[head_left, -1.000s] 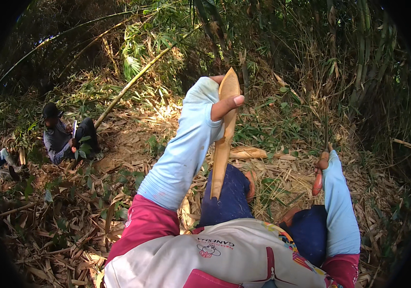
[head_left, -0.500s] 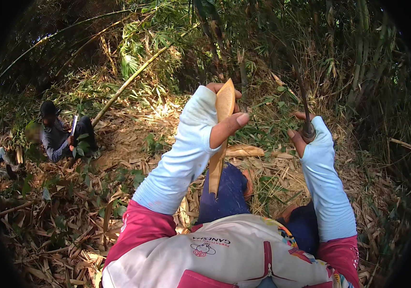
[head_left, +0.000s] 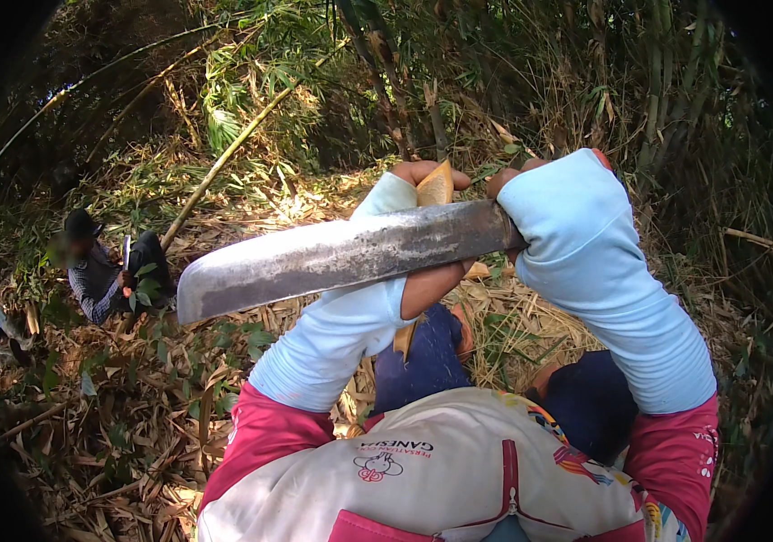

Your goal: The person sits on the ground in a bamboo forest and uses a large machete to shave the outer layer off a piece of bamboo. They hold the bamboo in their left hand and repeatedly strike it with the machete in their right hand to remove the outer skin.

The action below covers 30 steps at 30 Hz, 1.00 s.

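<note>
My left hand, in a light blue fingerless sleeve, is closed around a pale tan, pointed strip that looks like split bamboo. The strip stands roughly upright, its tip above the hand and its lower end over my left knee. In my right hand, closed on the handle, is a machete with a broad, stained grey blade. The blade lies across in front of my left hand and the strip, pointing left, and hides their middle. Whether it touches the strip I cannot tell.
Another tan piece lies on the ground beyond my knees. A person in a dark hat sits at the left holding a blade, with another person at the far left. A bamboo pole slants behind; dense bamboo stems stand at right.
My right hand has swung left and inward, bringing the machete from pointing up and away to lying across my left hand. The left hand still grips the bamboo strip.
</note>
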Motion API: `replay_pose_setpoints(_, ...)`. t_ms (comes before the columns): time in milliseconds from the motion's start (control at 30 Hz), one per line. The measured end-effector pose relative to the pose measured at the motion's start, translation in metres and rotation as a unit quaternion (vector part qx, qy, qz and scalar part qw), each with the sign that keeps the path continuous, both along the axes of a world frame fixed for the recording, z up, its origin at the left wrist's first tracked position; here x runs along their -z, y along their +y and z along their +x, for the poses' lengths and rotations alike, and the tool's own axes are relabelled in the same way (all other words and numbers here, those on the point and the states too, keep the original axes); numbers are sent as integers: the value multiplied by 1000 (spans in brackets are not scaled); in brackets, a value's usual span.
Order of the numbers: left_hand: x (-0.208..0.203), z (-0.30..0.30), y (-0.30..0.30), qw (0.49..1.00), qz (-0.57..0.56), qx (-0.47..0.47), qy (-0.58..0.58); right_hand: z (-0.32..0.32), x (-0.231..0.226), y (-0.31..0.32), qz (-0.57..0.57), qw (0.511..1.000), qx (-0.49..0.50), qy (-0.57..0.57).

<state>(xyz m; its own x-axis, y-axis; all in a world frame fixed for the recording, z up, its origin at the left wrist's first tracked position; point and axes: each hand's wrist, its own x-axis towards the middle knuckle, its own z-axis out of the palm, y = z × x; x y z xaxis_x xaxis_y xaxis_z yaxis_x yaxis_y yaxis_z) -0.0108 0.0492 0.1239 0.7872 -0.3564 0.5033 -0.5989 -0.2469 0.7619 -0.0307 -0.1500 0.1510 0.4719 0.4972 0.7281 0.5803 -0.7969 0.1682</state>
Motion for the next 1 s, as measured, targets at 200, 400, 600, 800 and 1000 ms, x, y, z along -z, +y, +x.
replay_pose_setpoints(200,4,-14,0,991,-116,59,42,-8,-2,3,-16,999,14,-30)
replay_pose_setpoints(400,17,-15,-2,996,-85,4,17,-15,-7,2,-20,999,36,-20)
replay_pose_setpoints(600,18,-14,1,984,-39,10,-175,-26,-11,4,-28,998,31,43)
replay_pose_setpoints(800,16,-17,1,981,-29,-13,-189,-33,-8,9,-36,997,36,60)
replay_pose_setpoints(1000,18,-17,-2,986,-37,-12,-162,-31,-8,6,-45,999,6,-5)
